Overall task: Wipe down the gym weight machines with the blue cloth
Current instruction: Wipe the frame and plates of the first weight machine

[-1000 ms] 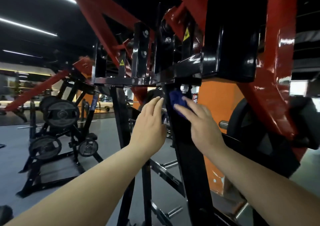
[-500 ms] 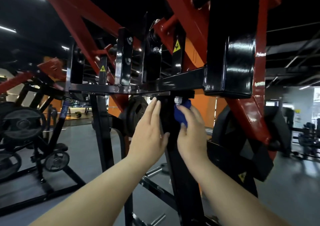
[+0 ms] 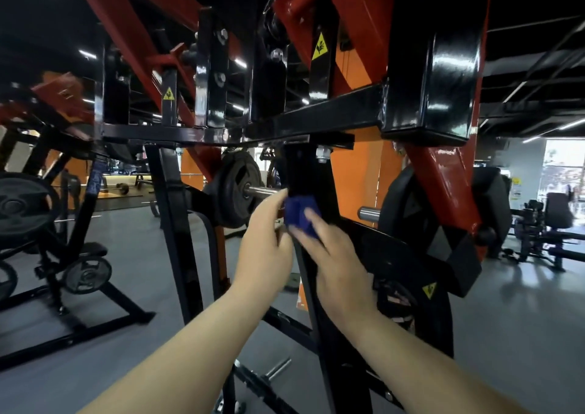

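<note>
Blue cloth (image 3: pixel 300 215) now lower on black upright post (image 3: pixel 311 179), pressed by straight right hand (image 3: pixel 340 263) fingers; left hand (image 3: pixel 264 244) alongside, seemingly flat-fingered: downward wiping underway

Both forearms raised forward, left hand (image 3: pixel 264 249) and right hand (image 3: pixel 340 264) side by side, fingers (image 3: pixel 311 218) extended.
</note>
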